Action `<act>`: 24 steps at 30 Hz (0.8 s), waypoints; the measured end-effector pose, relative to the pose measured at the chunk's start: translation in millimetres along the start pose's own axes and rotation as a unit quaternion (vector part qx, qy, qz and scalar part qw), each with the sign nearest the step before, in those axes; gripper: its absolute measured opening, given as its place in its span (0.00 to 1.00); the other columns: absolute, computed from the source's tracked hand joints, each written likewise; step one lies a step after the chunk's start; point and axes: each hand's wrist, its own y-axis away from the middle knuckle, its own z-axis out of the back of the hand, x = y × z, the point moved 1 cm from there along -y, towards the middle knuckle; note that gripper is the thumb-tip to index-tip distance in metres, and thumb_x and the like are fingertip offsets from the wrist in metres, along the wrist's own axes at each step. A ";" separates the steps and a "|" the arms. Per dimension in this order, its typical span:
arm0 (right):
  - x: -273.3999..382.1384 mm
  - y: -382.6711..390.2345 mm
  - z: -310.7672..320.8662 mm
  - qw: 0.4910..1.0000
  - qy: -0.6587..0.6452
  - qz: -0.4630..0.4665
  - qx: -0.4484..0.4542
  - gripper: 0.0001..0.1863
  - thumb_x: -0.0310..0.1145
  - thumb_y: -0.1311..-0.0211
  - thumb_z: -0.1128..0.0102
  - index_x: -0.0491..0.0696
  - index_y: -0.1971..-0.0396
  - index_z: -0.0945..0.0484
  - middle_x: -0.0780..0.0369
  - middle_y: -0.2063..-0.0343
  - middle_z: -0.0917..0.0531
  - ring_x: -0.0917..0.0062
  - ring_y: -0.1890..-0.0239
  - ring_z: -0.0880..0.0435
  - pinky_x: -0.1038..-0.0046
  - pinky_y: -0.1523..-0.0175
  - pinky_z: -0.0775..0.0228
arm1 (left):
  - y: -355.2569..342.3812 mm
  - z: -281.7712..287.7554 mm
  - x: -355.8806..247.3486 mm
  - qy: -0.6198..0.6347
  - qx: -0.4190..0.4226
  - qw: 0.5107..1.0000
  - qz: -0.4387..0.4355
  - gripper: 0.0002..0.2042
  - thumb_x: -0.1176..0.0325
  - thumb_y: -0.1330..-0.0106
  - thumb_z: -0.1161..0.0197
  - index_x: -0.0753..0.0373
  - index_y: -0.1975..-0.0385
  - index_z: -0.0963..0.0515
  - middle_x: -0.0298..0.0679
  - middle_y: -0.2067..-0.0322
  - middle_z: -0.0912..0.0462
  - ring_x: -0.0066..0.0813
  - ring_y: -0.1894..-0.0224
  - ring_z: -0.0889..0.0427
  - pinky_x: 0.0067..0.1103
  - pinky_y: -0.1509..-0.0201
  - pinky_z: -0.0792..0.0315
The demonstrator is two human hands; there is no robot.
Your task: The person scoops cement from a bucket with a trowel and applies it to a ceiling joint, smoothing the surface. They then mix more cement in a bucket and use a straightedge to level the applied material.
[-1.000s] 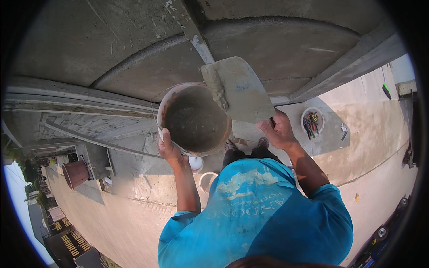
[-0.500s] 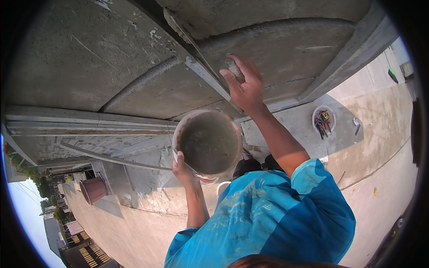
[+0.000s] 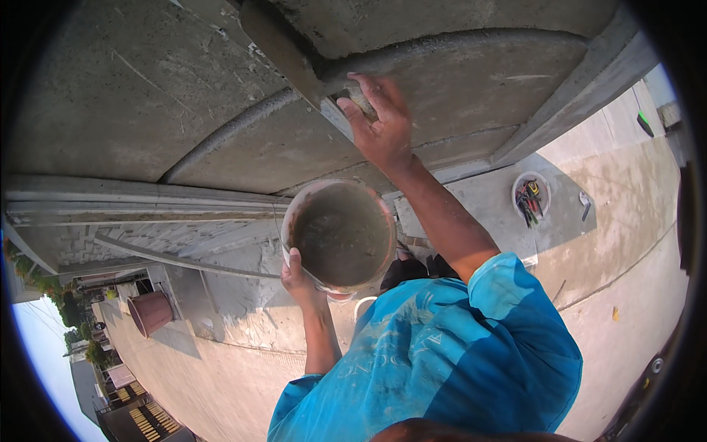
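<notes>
My left hand (image 3: 296, 280) grips the rim of a white bucket (image 3: 287, 243), the thumb lying over its edge. Wet grey mortar (image 3: 342, 234) fills much of the bucket, just in front of my body. My right hand (image 3: 379, 125) is raised higher, its fingers and thumb wrapped round the handle of a plastering trowel. The trowel's long, narrow blade (image 3: 283, 55) lies along a raised strip on the grey plastered wall (image 3: 442, 88). Part of the handle is hidden by my fingers.
A white bucket of hand tools (image 3: 532, 199) stands on the ground to the right, near a small tool (image 3: 585, 205). A reddish-brown tub (image 3: 151, 313) is at the left. A long ledge (image 3: 147, 202) juts from the wall, and a curved groove (image 3: 228, 132) crosses it.
My right hand has moved up and to the left with the trowel, and its blade now shows broader against the strip. My left hand and the mortar bucket have hardly moved.
</notes>
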 end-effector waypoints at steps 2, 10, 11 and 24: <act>0.7 -4.0 5.1 1.000 -0.005 -0.010 0.020 0.18 0.26 0.37 0.31 0.38 0.49 0.20 0.54 0.58 0.18 0.69 0.56 0.18 0.72 0.50 0.26 | -2.5 -0.6 0.0 -0.001 0.005 1.000 -0.004 0.19 0.66 0.27 0.41 0.73 0.43 0.26 0.46 0.49 0.17 0.34 0.50 0.16 0.28 0.44 0.22; 7.8 4.2 28.0 0.999 -0.024 -0.014 0.033 0.16 0.27 0.36 0.33 0.38 0.49 0.20 0.54 0.57 0.17 0.68 0.56 0.17 0.72 0.50 0.26 | -5.3 -9.1 -0.9 0.007 0.017 1.000 0.006 0.19 0.66 0.27 0.41 0.74 0.43 0.25 0.48 0.49 0.17 0.36 0.50 0.16 0.29 0.44 0.22; 4.2 3.6 26.5 0.999 -0.023 -0.023 0.023 0.17 0.28 0.36 0.33 0.39 0.49 0.20 0.55 0.58 0.17 0.68 0.56 0.17 0.72 0.50 0.26 | -6.6 -8.2 -0.5 0.011 0.018 1.000 0.005 0.19 0.66 0.27 0.41 0.74 0.44 0.25 0.48 0.50 0.16 0.36 0.51 0.15 0.28 0.44 0.22; -7.6 -23.7 -0.2 0.998 -0.016 0.042 -0.037 0.16 0.29 0.43 0.29 0.46 0.53 0.17 0.59 0.62 0.16 0.67 0.62 0.16 0.70 0.58 0.24 | 2.6 -3.1 -4.8 0.010 -0.002 1.000 -0.001 0.19 0.66 0.28 0.40 0.75 0.45 0.25 0.49 0.50 0.16 0.37 0.52 0.15 0.29 0.45 0.21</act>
